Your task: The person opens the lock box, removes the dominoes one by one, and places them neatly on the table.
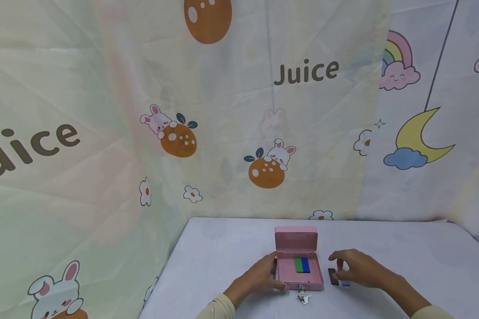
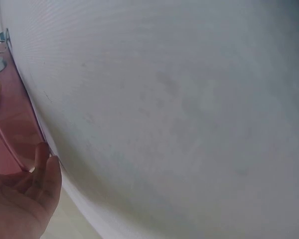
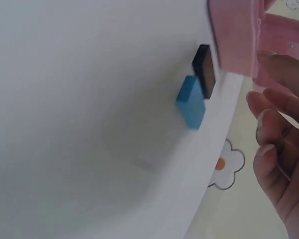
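A pink metal box [image 1: 291,280] stands on the white table with its lid [image 1: 296,241] raised at the back. Inside lie a green block [image 1: 298,265] and a blue block [image 1: 305,265], side by side. My left hand [image 1: 259,274] holds the box's left side, thumb at the front corner and fingers toward the back. To the right of the box, my right hand [image 1: 357,268] hovers with loosely bent fingers and nothing between them. Below it, a dark brown block [image 1: 333,277] and a light blue block [image 3: 193,104] lie on the table.
A metal latch with keys [image 1: 303,296] hangs at the box's front. The white table [image 1: 223,243] reaches back to printed curtains [image 1: 223,88], which also rise on the left and right.
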{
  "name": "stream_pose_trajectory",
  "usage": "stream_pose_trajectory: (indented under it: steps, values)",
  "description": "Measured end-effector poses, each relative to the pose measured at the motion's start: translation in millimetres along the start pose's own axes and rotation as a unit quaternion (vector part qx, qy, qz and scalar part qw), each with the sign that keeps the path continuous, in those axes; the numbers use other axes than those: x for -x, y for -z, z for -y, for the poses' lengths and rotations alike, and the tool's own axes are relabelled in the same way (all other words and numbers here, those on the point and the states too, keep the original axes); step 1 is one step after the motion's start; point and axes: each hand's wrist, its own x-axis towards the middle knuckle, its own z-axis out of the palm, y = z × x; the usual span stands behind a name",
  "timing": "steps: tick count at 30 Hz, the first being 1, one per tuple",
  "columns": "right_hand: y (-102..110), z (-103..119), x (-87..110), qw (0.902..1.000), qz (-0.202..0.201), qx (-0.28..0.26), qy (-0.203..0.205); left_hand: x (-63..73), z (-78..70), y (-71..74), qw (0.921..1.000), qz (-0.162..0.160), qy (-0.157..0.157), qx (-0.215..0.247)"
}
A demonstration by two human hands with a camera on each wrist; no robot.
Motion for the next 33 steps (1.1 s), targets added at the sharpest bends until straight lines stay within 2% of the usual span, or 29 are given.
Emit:
stream_pose_trajectory:
  steps: [6,15,25,33]
  values:
    - [-1,23,-2.8,0.9995,-0.019,0.019,0.017,0.6,-1.6,0.7,1.0000,0.000,0.009,-0.002]
    - [-13,43,-15.8,0.9965,-0.045,0.050,0.050,2.6,-3.3,3.0,1.0000,0.003,-0.001,0.000]
    - [-28,52,-31.9,0.9964,-0.045,0.062,0.035,1.8,0.9,0.3,0.9998,0.005,-0.017,0.005]
    - [-35,57,-36.9,0.9955,-0.051,0.061,0.051,1.8,0.8,1.2,0.9998,0.005,-0.013,0.010]
